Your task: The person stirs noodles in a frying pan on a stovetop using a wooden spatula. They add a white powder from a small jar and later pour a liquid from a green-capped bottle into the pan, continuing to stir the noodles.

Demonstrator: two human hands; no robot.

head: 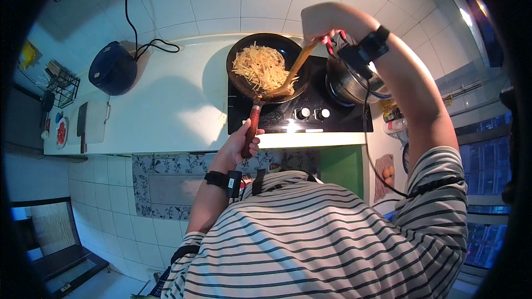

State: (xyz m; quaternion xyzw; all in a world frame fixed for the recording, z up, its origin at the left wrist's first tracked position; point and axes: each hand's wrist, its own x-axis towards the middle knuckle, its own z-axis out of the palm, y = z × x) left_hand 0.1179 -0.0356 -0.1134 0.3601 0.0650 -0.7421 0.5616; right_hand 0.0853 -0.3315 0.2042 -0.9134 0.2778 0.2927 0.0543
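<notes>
My left hand (243,141) grips the red-brown wooden handle (252,126) of a dark wok (235,64) over the left side of a black glass cooktop (270,122). Pale shredded food (262,64), perhaps potato strips, lies heaped in the wok. From the upper right, my right hand (318,23) holds a wooden spatula (301,60) by its upper end. The spatula's blade rests in the lower right of the wok, against the edge of the shreds. Its grip is partly hidden by my bent wrist.
Right of the wok stands a metal pot (345,81), partly behind my forearm. Two knobs (314,113) sit at the cooktop's front. Farther left are a dark blue appliance (113,68) with a cord, a cleaver (82,120) on a cutting board (97,122), and a plate of red food (61,133).
</notes>
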